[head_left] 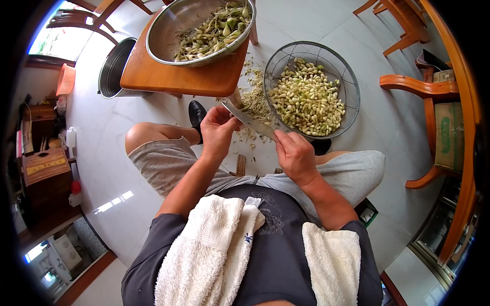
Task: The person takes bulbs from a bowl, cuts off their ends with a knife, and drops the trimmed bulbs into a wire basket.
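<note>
My right hand [296, 155] is closed round the handle end of a knife [259, 125], whose broad metal blade slants up and left. At the blade's far end, my left hand [219, 131] is pinched shut. Whatever sits between those fingertips is too small to make out. Beyond my hands, a round wire-framed mesh basket [351, 109] on the floor holds a heap of small trimmed pale bulbs [309, 99]. A metal colander [162, 38] holds untrimmed bulbs with dry stalks [217, 33]. Cut stalk scraps [256, 99] litter the floor beside the basket.
The colander stands on a wooden stool [178, 76], with a metal bucket [113, 76] to its left. Wooden chair legs [406, 30] are at upper right, a cardboard box [449, 135] at far right. White towels [204, 245] hang over my shoulders.
</note>
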Motion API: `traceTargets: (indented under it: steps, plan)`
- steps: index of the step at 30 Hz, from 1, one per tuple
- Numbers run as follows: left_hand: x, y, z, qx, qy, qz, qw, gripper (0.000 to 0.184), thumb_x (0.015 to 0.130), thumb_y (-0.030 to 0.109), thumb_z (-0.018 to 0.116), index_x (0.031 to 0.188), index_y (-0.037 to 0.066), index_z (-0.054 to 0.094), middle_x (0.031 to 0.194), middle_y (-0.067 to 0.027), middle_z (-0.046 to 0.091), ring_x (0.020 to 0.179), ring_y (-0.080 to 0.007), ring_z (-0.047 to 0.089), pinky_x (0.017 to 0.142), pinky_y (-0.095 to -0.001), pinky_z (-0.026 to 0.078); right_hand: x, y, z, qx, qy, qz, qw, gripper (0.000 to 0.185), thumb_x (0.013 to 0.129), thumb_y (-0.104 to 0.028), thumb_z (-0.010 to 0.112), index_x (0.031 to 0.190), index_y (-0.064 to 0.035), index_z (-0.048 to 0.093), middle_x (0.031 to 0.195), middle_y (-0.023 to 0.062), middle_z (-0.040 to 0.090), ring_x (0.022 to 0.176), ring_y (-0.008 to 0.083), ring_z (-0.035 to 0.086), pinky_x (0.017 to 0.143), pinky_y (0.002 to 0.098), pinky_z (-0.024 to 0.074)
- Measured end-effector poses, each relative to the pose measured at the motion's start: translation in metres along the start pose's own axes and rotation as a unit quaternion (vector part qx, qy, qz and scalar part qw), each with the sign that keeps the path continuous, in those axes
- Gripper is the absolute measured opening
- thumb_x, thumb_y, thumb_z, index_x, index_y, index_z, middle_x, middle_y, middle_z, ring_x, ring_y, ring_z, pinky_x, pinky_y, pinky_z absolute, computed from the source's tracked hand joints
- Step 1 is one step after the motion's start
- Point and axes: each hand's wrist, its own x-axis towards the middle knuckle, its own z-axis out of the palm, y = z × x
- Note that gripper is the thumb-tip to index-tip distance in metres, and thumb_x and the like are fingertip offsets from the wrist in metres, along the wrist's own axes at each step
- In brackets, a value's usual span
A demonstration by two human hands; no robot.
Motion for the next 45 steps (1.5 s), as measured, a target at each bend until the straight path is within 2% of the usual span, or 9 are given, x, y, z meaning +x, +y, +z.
traceTargets:
  steps: [10, 18, 22, 24, 28, 30, 32, 41, 45]
  plan:
    - [0.000, 0.015, -0.003, 0.031, -0.008, 0.019, 0.999, 0.021, 0.079, -0.003, 0.068, 0.097, -0.001, 0.059, 0.083, -0.0063, 0.064, 0.068, -0.0116, 0.061, 0.058, -0.0238, 0.050, -0.013, 0.042, 0.020, -0.012, -0.164, 0.177, 0.970, 0.022, 0.083, -0.021, 0.058, 0.074, -0.0012, 0.061, 0.076, 0.0222, 0.061, 0.074, 0.0420, 0.059, 0.067, 0.0502, 0.0460]
    - [0.032, 0.008, 0.031, 0.202, -0.090, -0.031, 0.975, 0.027, 0.077, 0.001, 0.069, 0.102, -0.004, 0.060, 0.082, -0.0058, 0.065, 0.066, -0.0089, 0.058, 0.056, -0.0225, 0.047, -0.015, 0.050, 0.032, -0.043, -0.275, 0.179, 0.944, 0.021, 0.080, -0.020, 0.057, 0.078, -0.0013, 0.065, 0.080, 0.0228, 0.063, 0.079, 0.0412, 0.061, 0.073, 0.0496, 0.0479]
    - [0.053, 0.020, 0.103, 0.196, -0.204, -0.058, 0.958, 0.055, 0.073, 0.009, 0.073, 0.123, -0.001, 0.053, 0.105, -0.0161, 0.064, 0.079, -0.0181, 0.063, 0.069, -0.0296, 0.052, -0.021, 0.052, 0.038, -0.037, -0.319, 0.152, 0.935, 0.020, 0.077, -0.020, 0.056, 0.078, -0.0020, 0.066, 0.082, 0.0222, 0.064, 0.081, 0.0400, 0.061, 0.075, 0.0491, 0.0480]
    - [0.060, 0.022, 0.125, 0.288, -0.239, 0.020, 0.927, 0.065, 0.073, 0.012, 0.072, 0.131, 0.000, 0.046, 0.115, -0.0203, 0.059, 0.079, -0.0205, 0.064, 0.072, -0.0316, 0.051, -0.019, 0.048, 0.034, -0.034, -0.335, 0.172, 0.926, 0.021, 0.076, -0.020, 0.055, 0.077, -0.0022, 0.066, 0.083, 0.0225, 0.064, 0.082, 0.0397, 0.061, 0.075, 0.0490, 0.0479]
    - [0.085, 0.066, 0.126, 0.338, -0.243, 0.098, 0.904, 0.032, 0.078, 0.017, 0.068, 0.106, 0.000, 0.065, 0.091, -0.0147, 0.068, 0.075, -0.0200, 0.064, 0.070, -0.0324, 0.051, -0.017, 0.048, 0.026, -0.039, -0.313, 0.177, 0.932, 0.022, 0.077, -0.020, 0.054, 0.079, -0.0020, 0.066, 0.082, 0.0223, 0.064, 0.081, 0.0404, 0.061, 0.075, 0.0495, 0.0479]
    - [0.103, 0.112, 0.115, 0.373, -0.168, 0.067, 0.910, 0.027, 0.079, 0.019, 0.069, 0.098, 0.000, 0.067, 0.085, -0.0090, 0.068, 0.075, -0.0151, 0.064, 0.067, -0.0296, 0.051, -0.013, 0.045, 0.022, -0.033, -0.321, 0.178, 0.929, 0.021, 0.078, -0.020, 0.054, 0.080, -0.0023, 0.066, 0.082, 0.0219, 0.064, 0.081, 0.0403, 0.061, 0.075, 0.0493, 0.0479]
    - [0.136, 0.133, 0.096, 0.422, -0.075, 0.182, 0.885, 0.021, 0.078, 0.017, 0.068, 0.091, 0.001, 0.068, 0.075, -0.0097, 0.067, 0.067, -0.0156, 0.063, 0.065, -0.0305, 0.051, -0.013, 0.042, 0.021, -0.025, -0.333, 0.169, 0.927, 0.021, 0.078, -0.019, 0.054, 0.081, -0.0024, 0.065, 0.082, 0.0216, 0.064, 0.081, 0.0400, 0.061, 0.075, 0.0492, 0.0478]
    - [0.242, 0.107, 0.037, 0.696, -0.063, 0.078, 0.711, 0.037, 0.063, 0.025, 0.068, 0.084, -0.006, 0.067, 0.082, -0.0252, 0.066, 0.083, -0.0382, 0.065, 0.076, -0.0425, 0.051, -0.012, 0.037, 0.021, 0.010, -0.360, 0.146, 0.921, 0.021, 0.080, -0.020, 0.053, 0.082, -0.0029, 0.065, 0.082, 0.0212, 0.064, 0.081, 0.0398, 0.061, 0.074, 0.0493, 0.0476]
    - [0.236, 0.109, 0.035, 0.647, -0.042, 0.075, 0.757, 0.032, 0.065, 0.022, 0.067, 0.083, -0.004, 0.066, 0.077, -0.0215, 0.065, 0.075, -0.0312, 0.065, 0.071, -0.0391, 0.051, -0.007, 0.034, 0.017, 0.003, -0.368, 0.160, 0.916, 0.021, 0.080, -0.021, 0.053, 0.084, -0.0030, 0.065, 0.084, 0.0215, 0.064, 0.082, 0.0399, 0.061, 0.075, 0.0490, 0.0475]
